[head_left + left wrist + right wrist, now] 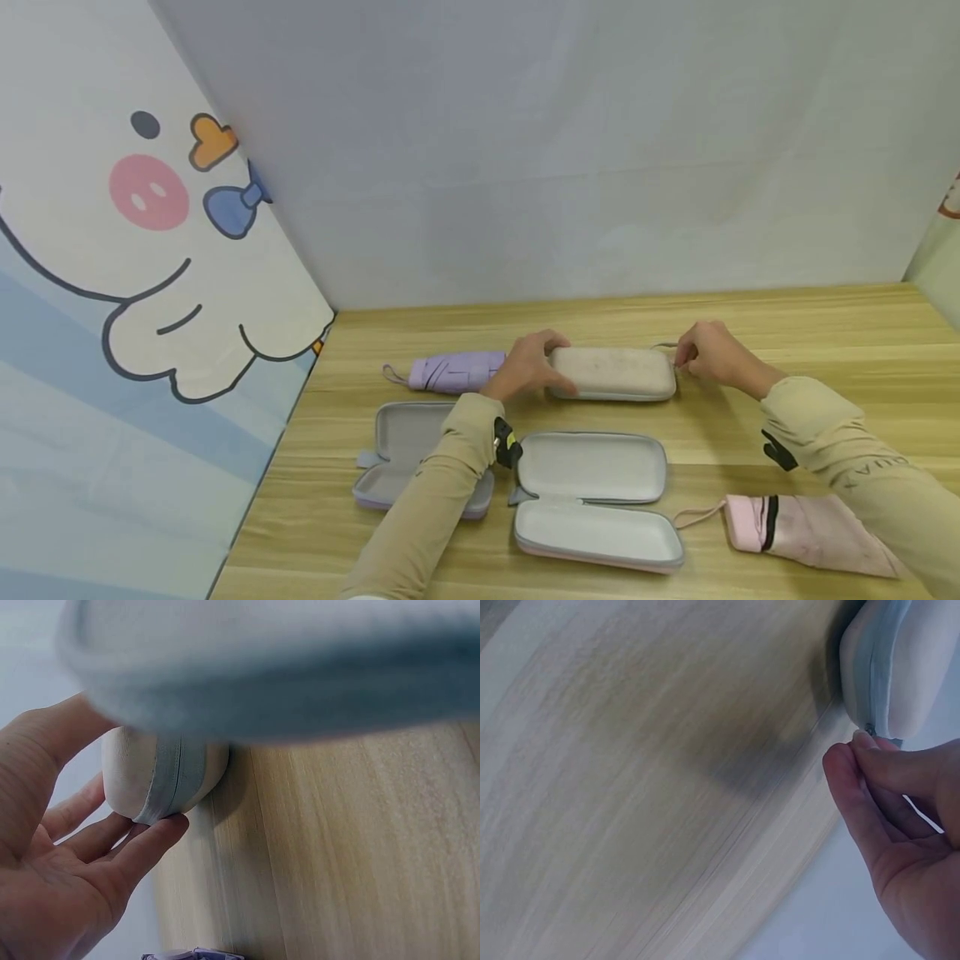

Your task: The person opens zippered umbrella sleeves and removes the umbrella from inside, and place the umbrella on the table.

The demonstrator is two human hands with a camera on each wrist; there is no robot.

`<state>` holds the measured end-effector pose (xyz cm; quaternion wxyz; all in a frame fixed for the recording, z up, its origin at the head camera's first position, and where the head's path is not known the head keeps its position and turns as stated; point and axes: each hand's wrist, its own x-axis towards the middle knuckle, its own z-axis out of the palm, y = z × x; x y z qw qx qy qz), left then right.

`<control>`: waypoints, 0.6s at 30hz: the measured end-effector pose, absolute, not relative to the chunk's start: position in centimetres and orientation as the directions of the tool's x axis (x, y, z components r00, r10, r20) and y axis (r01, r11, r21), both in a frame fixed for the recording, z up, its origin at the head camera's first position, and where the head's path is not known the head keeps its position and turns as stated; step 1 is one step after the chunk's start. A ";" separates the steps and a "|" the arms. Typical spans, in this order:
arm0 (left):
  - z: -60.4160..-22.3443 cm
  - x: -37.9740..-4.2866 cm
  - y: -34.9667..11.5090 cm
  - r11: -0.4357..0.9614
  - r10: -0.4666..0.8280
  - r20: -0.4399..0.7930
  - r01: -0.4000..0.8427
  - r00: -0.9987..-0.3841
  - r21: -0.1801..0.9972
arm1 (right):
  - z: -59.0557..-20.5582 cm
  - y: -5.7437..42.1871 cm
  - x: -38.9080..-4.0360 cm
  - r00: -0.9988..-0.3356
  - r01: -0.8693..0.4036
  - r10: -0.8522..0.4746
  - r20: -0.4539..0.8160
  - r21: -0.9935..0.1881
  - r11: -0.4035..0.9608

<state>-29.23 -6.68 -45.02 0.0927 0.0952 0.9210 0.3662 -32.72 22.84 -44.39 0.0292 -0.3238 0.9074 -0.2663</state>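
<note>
A beige zippered case (pixel 615 372) lies closed at the back of the table. My left hand (pixel 529 365) holds its left end, thumb on the near side and fingers on the far side. In the left wrist view the fingertips touch the grey zipper band (pixel 178 776). At the case's right end, my right hand (pixel 716 358) pinches the zipper pull (pixel 871 730) between thumb and forefinger; the pull is mostly hidden by the fingertips. A thin grey strap shows behind the right hand.
A folded purple umbrella (pixel 459 372) lies left of my left hand. Nearer stand an open purple case (pixel 412 454), partly under my left forearm, and an open pink case (pixel 592 468). A pink umbrella (pixel 810 529) lies beneath my right forearm. A pale wall (pixel 600 167) rises behind the table.
</note>
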 end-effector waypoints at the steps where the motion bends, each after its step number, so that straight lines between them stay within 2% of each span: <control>1: -45.1 -29.3 -6.7 0.717 0.242 -0.101 0.108 -0.965 0.689 | -44.5 22.9 -32.8 -0.787 -0.574 -0.605 0.121 -0.503 0.646; 18: -45.7 -29.6 -6.6 0.722 0.230 -0.111 0.093 -0.967 0.685 | -45.1 22.9 -32.4 -0.796 -0.533 -0.602 0.067 -0.548 0.644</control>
